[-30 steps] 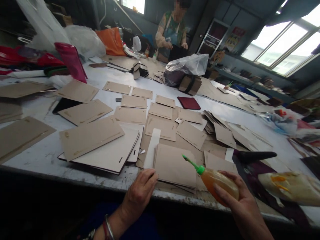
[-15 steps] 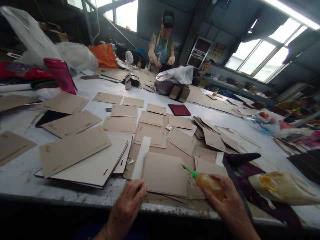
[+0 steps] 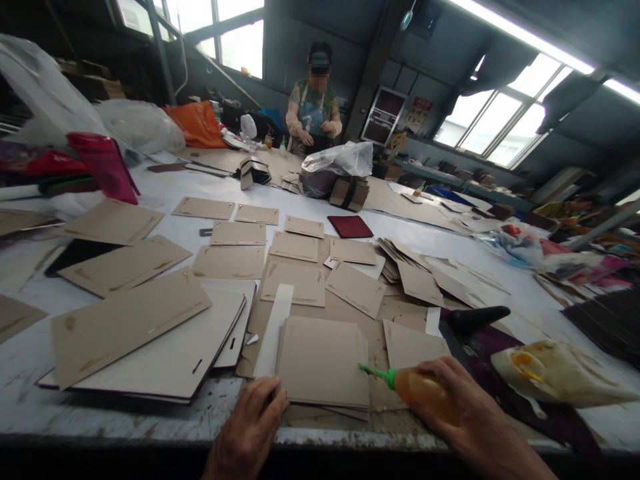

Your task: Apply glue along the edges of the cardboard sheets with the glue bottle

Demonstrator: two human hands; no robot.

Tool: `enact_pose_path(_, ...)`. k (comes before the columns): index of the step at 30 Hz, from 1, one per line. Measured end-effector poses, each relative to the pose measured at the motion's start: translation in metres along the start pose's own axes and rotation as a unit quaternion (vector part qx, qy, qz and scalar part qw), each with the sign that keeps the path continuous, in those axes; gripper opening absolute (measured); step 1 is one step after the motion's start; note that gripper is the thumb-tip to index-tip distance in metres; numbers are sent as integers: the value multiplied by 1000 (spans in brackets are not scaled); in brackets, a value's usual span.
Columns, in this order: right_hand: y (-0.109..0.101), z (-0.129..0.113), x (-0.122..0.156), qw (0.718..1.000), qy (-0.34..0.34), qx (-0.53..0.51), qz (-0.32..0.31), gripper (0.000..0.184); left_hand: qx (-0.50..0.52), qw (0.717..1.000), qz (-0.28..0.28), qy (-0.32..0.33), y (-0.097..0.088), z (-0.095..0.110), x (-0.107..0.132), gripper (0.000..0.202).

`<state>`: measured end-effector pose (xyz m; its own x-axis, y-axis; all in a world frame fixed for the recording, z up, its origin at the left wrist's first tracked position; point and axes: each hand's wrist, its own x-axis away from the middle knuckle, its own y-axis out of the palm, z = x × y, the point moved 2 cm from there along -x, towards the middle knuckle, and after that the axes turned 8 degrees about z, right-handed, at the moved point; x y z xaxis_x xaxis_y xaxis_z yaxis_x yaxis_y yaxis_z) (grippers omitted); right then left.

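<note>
A squeeze bottle of amber liquid [image 3: 425, 398] with a green nozzle lies tilted in my right hand [image 3: 457, 407], fingers wrapped round it. Its tip points left, at the right edge of a stack of beige boards [image 3: 323, 360]. Curled at the stack's lower left corner is my left hand [image 3: 253, 417]; what its fingers pinch, if anything, is hidden. A white strip [image 3: 275, 330] runs along the stack's left side. Just right of the stack lies another beige board [image 3: 413, 343], partly behind the bottle and my right hand.
Beige boards with glossy streaks [image 3: 293, 283] spread across the table. White boards [image 3: 165, 353] lie at left, under one. At right are a dark handle-like object [image 3: 477, 319] and a stained pouch [image 3: 560, 370]. A maroon square [image 3: 350, 227] lies farther back. Opposite stands another person [image 3: 314, 113].
The bottle has tipped to a flatter angle, its nozzle lower beside the stack's right edge. My left hand stays at the stack's corner. The whole view has shifted slightly.
</note>
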<state>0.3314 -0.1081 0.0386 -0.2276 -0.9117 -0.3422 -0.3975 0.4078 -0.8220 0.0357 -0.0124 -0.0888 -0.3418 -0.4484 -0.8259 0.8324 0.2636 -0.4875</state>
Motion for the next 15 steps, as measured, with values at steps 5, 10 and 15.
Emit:
enact_pose_path(5,7,-11,5,981,147,-43,120,40,-10,1000,17,-4,0,4,0,24)
enact_pose_path(10,59,-30,-17,994,3,-75,74,32,-21,999,20,-22,2,6,1,27)
enact_pose_path(15,96,-45,-43,994,-77,-78,30,27,-30,999,27,-24,4,5,2,25)
